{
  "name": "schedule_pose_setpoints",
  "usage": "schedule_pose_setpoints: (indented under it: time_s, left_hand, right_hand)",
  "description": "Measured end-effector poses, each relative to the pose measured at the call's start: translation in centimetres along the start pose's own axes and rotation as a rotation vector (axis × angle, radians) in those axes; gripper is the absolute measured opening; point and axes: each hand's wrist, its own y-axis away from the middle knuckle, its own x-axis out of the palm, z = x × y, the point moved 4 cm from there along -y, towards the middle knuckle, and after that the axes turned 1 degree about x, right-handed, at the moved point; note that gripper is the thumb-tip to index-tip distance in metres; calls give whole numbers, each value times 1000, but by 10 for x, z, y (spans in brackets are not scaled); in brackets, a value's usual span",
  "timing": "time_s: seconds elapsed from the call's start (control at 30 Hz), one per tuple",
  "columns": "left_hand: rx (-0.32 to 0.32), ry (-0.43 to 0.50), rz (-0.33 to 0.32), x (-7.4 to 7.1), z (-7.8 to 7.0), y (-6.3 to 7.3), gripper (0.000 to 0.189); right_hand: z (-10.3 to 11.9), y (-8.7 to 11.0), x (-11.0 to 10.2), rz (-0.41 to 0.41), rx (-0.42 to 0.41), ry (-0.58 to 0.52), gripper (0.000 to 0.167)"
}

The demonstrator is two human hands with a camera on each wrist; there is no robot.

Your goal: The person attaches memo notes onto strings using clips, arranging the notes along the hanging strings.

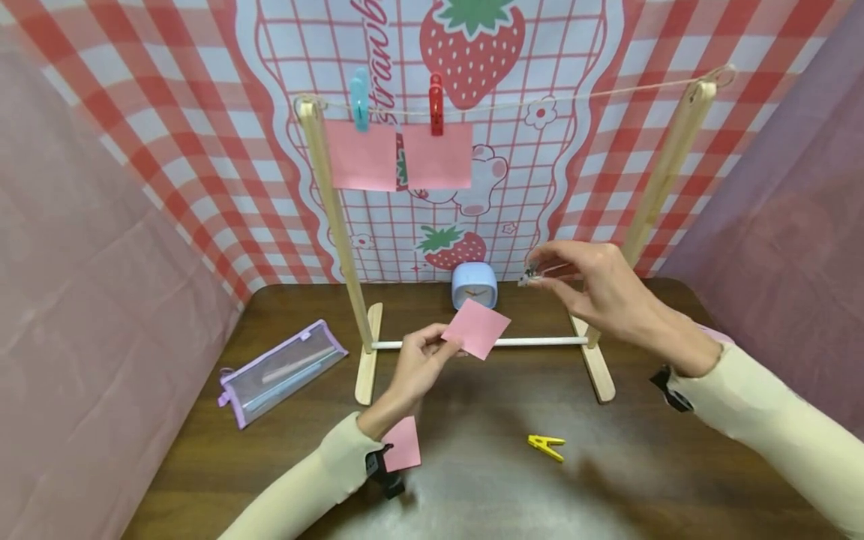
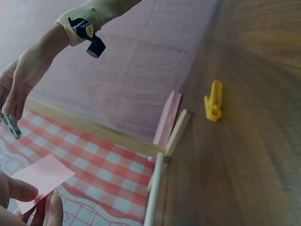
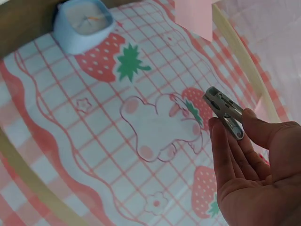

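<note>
My left hand (image 1: 421,360) pinches a pink paper square (image 1: 476,328) by its lower left corner, thumb on top, in front of the rack. Higher and to the right, my right hand (image 1: 601,289) holds a metal clothespin (image 3: 225,112) between thumb and fingers, its nose pointing away from the palm. A string (image 1: 513,106) runs across the top of the wooden rack (image 1: 337,225). From its left part hang two pink papers, one under a light blue clothespin (image 1: 360,101), the other under a red clothespin (image 1: 436,105).
A yellow clothespin (image 1: 545,446) lies on the brown table (image 1: 472,480). Another pink paper (image 1: 403,444) lies partly behind my left wrist. A mesh pencil pouch (image 1: 286,371) rests at the left, and a small blue clock (image 1: 474,283) stands at the back. A white crossbar (image 1: 540,342) joins the rack's feet.
</note>
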Motion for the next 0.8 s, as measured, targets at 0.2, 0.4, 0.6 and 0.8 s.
schedule_pose_setpoints:
  time_s: [0.2, 0.4, 0.6, 0.8]
  left_hand:
    - [2, 23, -26, 4, -7, -10, 24]
    - [57, 95, -42, 7, -22, -22, 23]
    - [111, 153, -65, 14, -40, -38, 22]
    - [156, 200, -55, 21, -54, -54, 23]
  right_hand:
    - [5, -16, -10, -37, -9, 26, 25]
    - [11, -31, -23, -107, -34, 29, 26]
    - [16, -50, -41, -191, 14, 17, 17]
    - [18, -70, -55, -235, 20, -29, 14]
